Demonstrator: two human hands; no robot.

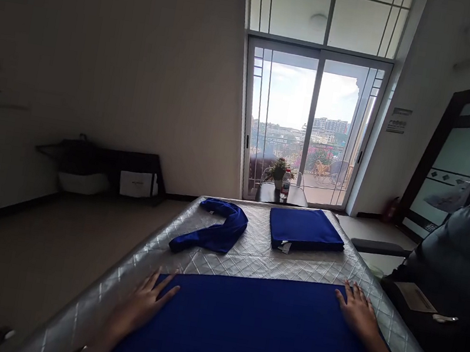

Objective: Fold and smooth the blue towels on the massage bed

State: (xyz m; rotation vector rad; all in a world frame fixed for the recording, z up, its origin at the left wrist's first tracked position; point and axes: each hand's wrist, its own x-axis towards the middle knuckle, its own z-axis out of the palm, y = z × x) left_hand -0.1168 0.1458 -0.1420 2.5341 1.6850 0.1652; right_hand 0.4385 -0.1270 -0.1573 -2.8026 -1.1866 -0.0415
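A dark blue cloth (247, 326) lies spread flat in front of me on a silvery quilted table cover (243, 260). At its far left corner rests my left hand (146, 302), palm down with the fingers spread. My right hand (356, 313) lies flat on the far right corner, its fingers also apart. Beyond the cloth, a crumpled blue cloth (228, 231) curls on the left side. To the right of that sits a neatly folded blue stack (306, 226) with a white label at its front edge. The near edge of the spread cloth is out of view.
A small table with a potted plant (279, 172) and a bottle (286, 184) stands beyond the far edge, before sliding glass doors (282, 106). At right is a black armchair (458, 259). A low dark bench with a white box (135, 184) stands along the left wall.
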